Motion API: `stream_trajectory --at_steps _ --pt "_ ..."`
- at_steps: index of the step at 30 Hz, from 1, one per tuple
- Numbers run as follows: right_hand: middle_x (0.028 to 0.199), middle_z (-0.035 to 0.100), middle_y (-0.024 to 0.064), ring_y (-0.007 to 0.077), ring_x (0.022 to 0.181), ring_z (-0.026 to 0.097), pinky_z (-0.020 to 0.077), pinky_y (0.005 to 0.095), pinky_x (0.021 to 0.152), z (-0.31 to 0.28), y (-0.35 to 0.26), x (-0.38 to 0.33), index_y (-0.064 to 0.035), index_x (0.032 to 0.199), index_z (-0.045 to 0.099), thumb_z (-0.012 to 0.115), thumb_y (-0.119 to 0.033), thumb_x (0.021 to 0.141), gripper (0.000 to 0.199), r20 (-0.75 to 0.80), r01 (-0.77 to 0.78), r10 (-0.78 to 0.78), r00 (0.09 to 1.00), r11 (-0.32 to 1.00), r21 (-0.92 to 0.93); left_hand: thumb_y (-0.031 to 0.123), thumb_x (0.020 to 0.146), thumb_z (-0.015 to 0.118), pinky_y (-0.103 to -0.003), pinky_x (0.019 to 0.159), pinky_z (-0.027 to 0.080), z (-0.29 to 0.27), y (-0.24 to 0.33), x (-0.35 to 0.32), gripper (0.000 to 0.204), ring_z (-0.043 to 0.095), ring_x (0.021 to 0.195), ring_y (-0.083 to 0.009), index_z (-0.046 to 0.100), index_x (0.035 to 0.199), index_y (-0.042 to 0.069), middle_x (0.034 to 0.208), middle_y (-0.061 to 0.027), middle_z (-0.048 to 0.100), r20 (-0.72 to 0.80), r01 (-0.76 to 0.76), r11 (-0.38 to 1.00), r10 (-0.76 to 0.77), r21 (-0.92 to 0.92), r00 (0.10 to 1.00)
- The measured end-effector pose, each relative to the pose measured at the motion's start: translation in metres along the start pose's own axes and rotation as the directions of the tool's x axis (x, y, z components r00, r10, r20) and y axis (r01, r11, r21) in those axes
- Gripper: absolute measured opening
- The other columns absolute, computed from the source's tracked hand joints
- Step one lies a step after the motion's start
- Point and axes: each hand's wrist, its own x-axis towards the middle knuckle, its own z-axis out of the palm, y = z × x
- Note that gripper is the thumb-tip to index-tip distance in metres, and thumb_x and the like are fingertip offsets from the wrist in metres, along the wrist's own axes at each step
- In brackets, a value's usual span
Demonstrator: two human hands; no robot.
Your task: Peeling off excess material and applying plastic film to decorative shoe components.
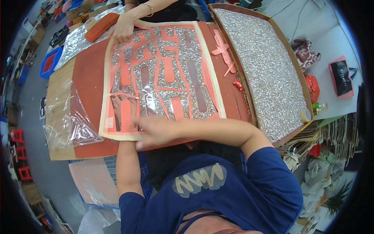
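A stencil-like sheet [168, 69] with pink shapes, clear film and a cream border lies on the reddish-brown board [89, 74]. Silver glitter shows through many of its openings. My left hand [133, 106] lies flat at the sheet's near left corner, fingers spread. It seems to be under the sheet, a pink shape covering its middle. Just right of it, my right hand [157, 130] passes over the near edge, smeared by motion. Whether it touches the sheet I cannot tell. Another person's hand [124, 29] rests on the sheet's far left corner.
A shallow tray [253, 105] of silver glitter material [269, 66] stands along the right. Pink strips [222, 48] and a small red wrapper [238, 84] lie beside it. Clear plastic film [78, 121] covers the board's left part. An orange-brown block [102, 27] sits at the far left.
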Motion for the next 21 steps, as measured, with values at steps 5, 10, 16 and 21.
stream_trajectory --at_steps 5,10,16,21 --pt "0.120 0.050 0.0290 0.0401 0.100 0.059 0.0487 0.0460 0.082 0.035 -0.010 0.010 -0.0042 0.138 0.036 0.064 -0.015 0.080 0.066 -0.055 -0.018 0.000 0.998 0.946 -0.324 0.032 0.081 0.065 -0.051 0.093 0.042 0.009 0.006 0.016 0.057 0.048 0.115 -0.0386 0.048 0.121 -0.004 0.123 -0.0224 0.049 -0.012 0.044 0.996 -0.044 0.083 0.999" --pt "0.101 0.063 0.0190 0.0306 0.088 0.064 0.0495 0.0429 0.075 -0.076 -0.040 0.010 -0.0123 0.132 0.050 0.049 0.001 0.080 0.053 -0.224 -0.061 0.016 0.975 0.979 -0.197 0.038 0.084 0.058 -0.051 0.094 0.041 -0.023 0.004 0.021 0.063 0.045 0.120 -0.0374 0.043 0.128 -0.004 0.130 -0.0208 0.045 0.184 0.111 0.976 -0.147 0.189 0.972" --pt "0.069 0.066 0.0062 0.0124 0.062 0.062 0.0483 0.0266 0.058 -0.224 -0.037 -0.037 -0.0006 0.096 0.066 0.054 -0.026 0.094 0.028 -0.819 -0.293 0.404 0.407 0.907 0.302 0.038 0.084 0.054 -0.049 0.098 0.036 -0.029 0.001 0.032 0.062 0.041 0.125 -0.0363 0.043 0.129 -0.005 0.135 -0.0210 0.042 0.305 0.167 0.962 -0.229 0.217 0.924" --pt "0.116 0.061 0.0171 0.0181 0.090 0.061 0.0482 0.0304 0.084 -0.349 -0.006 -0.149 0.0050 0.118 0.055 0.052 -0.019 0.096 0.033 -0.920 0.420 0.073 0.384 0.874 0.245 0.044 0.086 0.053 -0.049 0.101 0.035 -0.026 0.005 0.036 0.070 0.036 0.128 -0.0364 0.039 0.132 -0.007 0.140 -0.0225 0.037 0.331 0.141 0.977 -0.187 0.159 0.925"
